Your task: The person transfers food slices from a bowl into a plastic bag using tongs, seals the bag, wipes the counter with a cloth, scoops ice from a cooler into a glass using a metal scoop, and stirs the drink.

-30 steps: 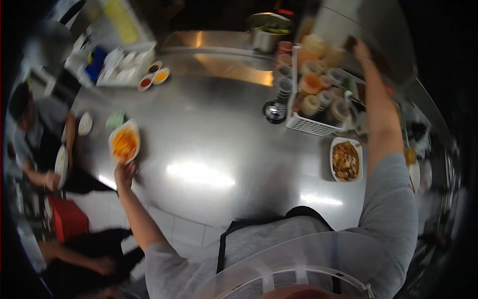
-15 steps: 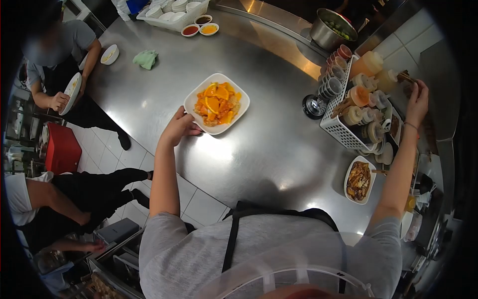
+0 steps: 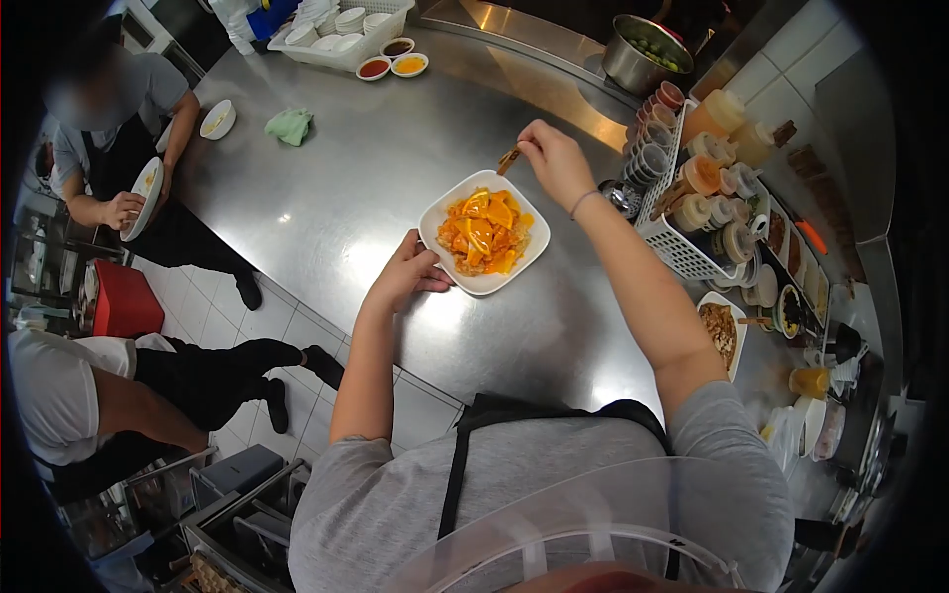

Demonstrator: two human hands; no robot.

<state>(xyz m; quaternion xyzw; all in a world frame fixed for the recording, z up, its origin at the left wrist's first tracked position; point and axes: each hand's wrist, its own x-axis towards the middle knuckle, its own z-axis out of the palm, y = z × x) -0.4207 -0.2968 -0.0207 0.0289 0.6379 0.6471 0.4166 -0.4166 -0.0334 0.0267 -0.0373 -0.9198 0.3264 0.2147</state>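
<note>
A white squarish bowl point(image 3: 484, 233) holds food topped with orange slices, on the steel counter point(image 3: 366, 168). My left hand point(image 3: 407, 273) grips the bowl's left rim, fingers at its lower left edge. Above the bowl's upper right rim, my right hand point(image 3: 556, 161) pinches a small brown wooden piece with dark markings point(image 3: 508, 160). The lower end of that piece is at the rim; whether it touches is hard to tell. Farther right, beneath my right forearm, stands a second white bowl with brown food point(image 3: 720, 334), partly covered by the arm.
At right are a white basket of sauce bottles point(image 3: 682, 247), stacked cups and a steel pot point(image 3: 645, 55). A green cloth point(image 3: 289, 127), small sauce dishes point(image 3: 408, 65) and a white bin point(image 3: 341, 44) lie beyond. Two people stand at left, one holding a plate point(image 3: 143, 198).
My right hand has come from the sauce bottles at the right to the bowl, bringing the wooden piece. My left hand and the bowl appear farther right and slightly lower.
</note>
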